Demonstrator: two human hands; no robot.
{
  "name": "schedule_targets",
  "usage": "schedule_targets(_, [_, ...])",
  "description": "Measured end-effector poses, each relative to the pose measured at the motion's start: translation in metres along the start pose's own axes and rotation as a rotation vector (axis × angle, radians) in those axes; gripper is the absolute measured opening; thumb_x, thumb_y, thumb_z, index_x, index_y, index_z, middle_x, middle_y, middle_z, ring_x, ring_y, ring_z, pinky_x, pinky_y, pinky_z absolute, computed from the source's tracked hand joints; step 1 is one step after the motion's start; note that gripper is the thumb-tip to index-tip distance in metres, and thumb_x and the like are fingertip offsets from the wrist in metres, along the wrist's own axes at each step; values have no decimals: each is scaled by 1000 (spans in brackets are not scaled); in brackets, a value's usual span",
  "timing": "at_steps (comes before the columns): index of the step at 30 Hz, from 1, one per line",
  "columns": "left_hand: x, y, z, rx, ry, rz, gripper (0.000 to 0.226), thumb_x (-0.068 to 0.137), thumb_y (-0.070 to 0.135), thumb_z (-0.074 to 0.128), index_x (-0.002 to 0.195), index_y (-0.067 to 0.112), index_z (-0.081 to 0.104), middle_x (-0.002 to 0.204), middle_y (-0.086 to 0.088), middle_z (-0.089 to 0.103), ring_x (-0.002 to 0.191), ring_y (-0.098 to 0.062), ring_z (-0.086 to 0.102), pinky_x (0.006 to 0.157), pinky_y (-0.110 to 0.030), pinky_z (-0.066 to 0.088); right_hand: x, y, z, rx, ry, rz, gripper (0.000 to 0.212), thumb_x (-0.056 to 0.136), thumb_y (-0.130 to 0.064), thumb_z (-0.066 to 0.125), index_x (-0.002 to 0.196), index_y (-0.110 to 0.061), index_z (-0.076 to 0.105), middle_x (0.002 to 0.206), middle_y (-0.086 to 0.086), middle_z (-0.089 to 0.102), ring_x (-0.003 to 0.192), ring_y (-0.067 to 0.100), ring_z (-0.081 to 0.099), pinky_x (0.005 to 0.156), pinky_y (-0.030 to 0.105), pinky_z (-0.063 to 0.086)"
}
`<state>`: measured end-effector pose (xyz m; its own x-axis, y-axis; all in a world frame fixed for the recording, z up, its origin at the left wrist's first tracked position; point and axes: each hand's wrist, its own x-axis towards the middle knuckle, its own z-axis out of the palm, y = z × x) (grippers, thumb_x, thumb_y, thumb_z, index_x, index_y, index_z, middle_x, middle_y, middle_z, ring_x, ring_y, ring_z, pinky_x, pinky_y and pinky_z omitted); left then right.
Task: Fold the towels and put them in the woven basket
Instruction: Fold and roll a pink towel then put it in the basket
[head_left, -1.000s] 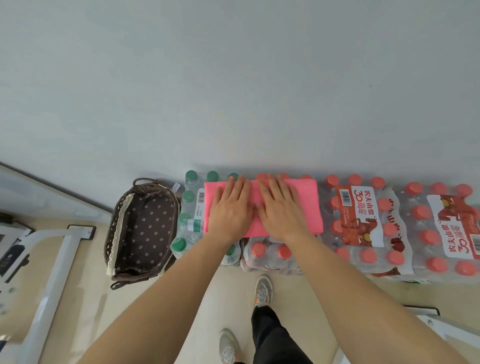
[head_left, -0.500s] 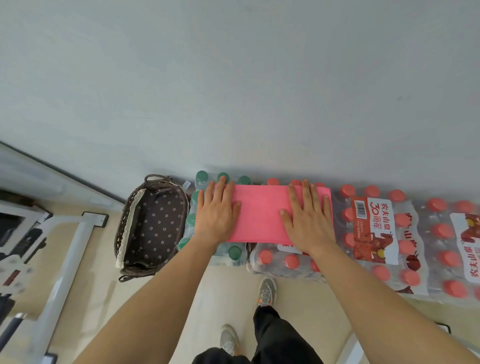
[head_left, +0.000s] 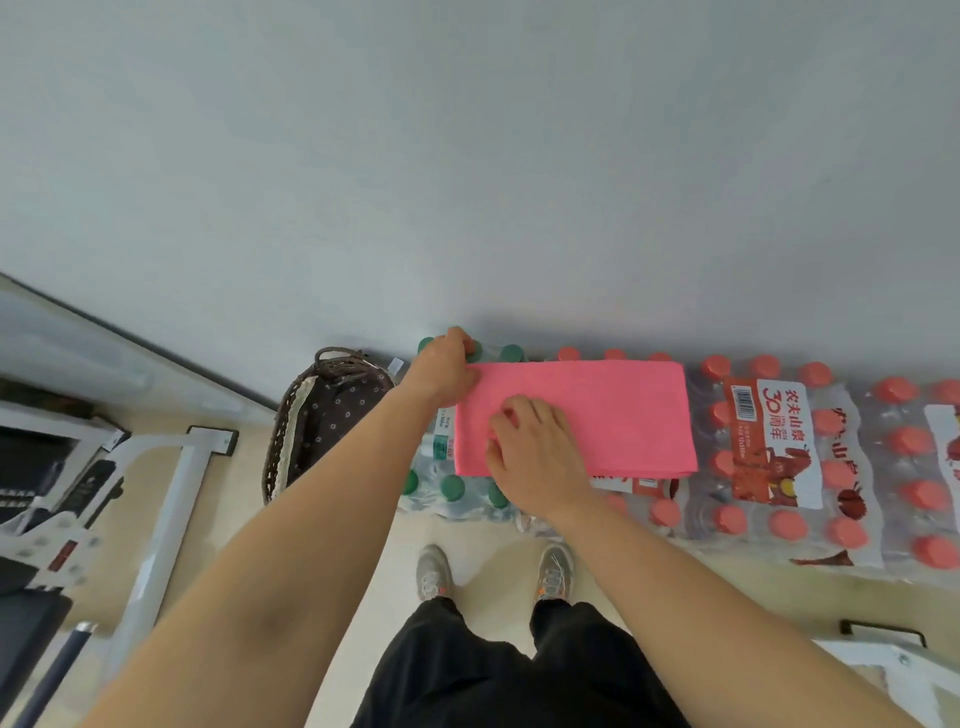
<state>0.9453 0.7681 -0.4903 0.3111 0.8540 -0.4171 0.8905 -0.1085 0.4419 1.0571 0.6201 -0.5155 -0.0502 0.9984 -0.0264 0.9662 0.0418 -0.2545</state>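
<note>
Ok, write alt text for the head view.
Left hand pinches the far left corner of a folded pink cloth towel lying on wrapped packs of water bottles; right hand, curled, rests on it. A brown woven basket stands left of them.

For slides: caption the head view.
Left hand pinches the far corner of a folded pink cloth towel, right hand pinching its left end, atop wrapped bottle packs beside a brown woven basket.
</note>
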Motion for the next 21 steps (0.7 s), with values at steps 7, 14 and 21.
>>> schedule_targets(7, [4,-14,-19,-151,-54,101,20,85,12,69,103,19,62,82,7,57,77,-14,58,61,-21,45,10,-57,6,-12,-28,375,50,81,-60,53,100,-14,59,100,6,56,91,25,52,71,39,43])
schedule_targets(14, [13,-22,-33,-314,-193,111,33,81,12,75,111,16,64,93,3,66,83,-15,66,74,-27,57,29,-99,8,-40,2,683,66,64,-60,70,99,-7,55,92,10,56,83,27,52,60,35,35])
schedule_targets(21, [20,-26,-58,-489,-386,56,29,79,3,79,105,1,68,85,-16,68,57,-14,68,55,-22,57,35,-118,8,-79,24,807,45,70,-27,73,106,-8,55,94,10,60,81,29,57,62,37,41])
